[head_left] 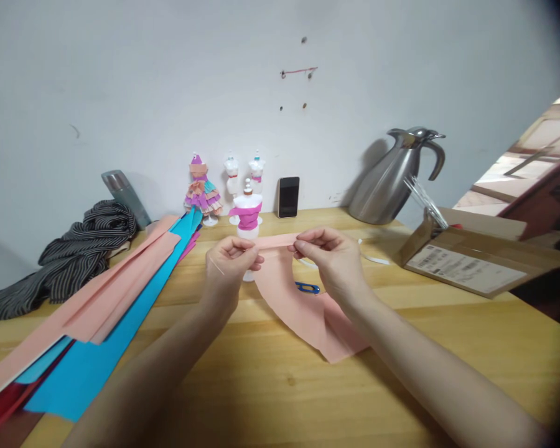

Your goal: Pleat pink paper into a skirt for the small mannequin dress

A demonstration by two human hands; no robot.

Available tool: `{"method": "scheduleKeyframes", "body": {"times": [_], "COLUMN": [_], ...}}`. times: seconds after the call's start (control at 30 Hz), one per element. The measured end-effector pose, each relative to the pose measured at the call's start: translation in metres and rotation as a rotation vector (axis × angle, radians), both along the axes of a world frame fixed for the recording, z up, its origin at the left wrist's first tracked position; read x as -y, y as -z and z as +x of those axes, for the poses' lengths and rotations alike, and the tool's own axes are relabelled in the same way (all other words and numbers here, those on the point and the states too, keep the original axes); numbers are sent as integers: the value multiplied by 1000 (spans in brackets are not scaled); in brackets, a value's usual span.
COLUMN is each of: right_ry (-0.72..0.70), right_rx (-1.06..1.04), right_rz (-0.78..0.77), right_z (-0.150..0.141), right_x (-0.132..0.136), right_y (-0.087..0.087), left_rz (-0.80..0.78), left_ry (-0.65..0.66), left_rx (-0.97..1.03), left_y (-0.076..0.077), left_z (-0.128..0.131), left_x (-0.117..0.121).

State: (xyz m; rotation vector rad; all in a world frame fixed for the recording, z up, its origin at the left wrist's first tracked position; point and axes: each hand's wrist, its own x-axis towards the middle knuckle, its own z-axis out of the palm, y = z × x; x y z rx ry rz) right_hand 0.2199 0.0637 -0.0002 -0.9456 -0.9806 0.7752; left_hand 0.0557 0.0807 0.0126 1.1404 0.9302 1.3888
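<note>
"What's at the far left?"

"A striped scarf [93, 242], bunched on the desk [289, 379], and a flask [127, 196] leaning behind it. Then a pile of long strips [121, 286], pink and bright blue with some red underneath."

"And past those?"

"A miniature dress form in a ruffled dress [202, 191], pink, purple and blue. The person's left hand [228, 264] is near the front of the pile, thumb and fingers closed on one end of a pale pink strip [298, 305]. I can't tell whether it's paper or cloth."

"Where does the strip go from there?"

"Its narrow upper edge runs level between the two hands, in front of a white dress form [247, 214] wrapped in magenta. Below, the strip curves down and right, onto the desk. Two smaller white forms [244, 169] stand behind, and a phone [288, 197] is propped upright near the wall."

"What about the right hand [333, 255]?"

"Thumb and fingertips pinch the other end of that edge. A small blue tool [308, 288] lies just beside the strip. Farther right there's a steel jug [385, 180], then an open cardboard box [471, 261] with a printed label."
</note>
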Motion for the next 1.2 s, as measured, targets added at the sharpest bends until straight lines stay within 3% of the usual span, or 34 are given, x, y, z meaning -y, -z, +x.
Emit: {"method": "scheduleKeyframes", "body": {"times": [0.27, 0.8, 1.2], "right_ry": [-78, -10, 87], "right_rx": [-51, -22, 111], "right_rz": [-49, 15, 74], "right_z": [3, 1, 0], "right_x": [0, -2, 5], "right_y": [-2, 1, -2], "left_rz": [-9, -8, 358], "left_ry": [50, 27, -107], "left_rx": [0, -21, -178], "left_y": [0, 1, 8], "left_z": [-3, -2, -6], "left_x": [-3, -4, -6]}}
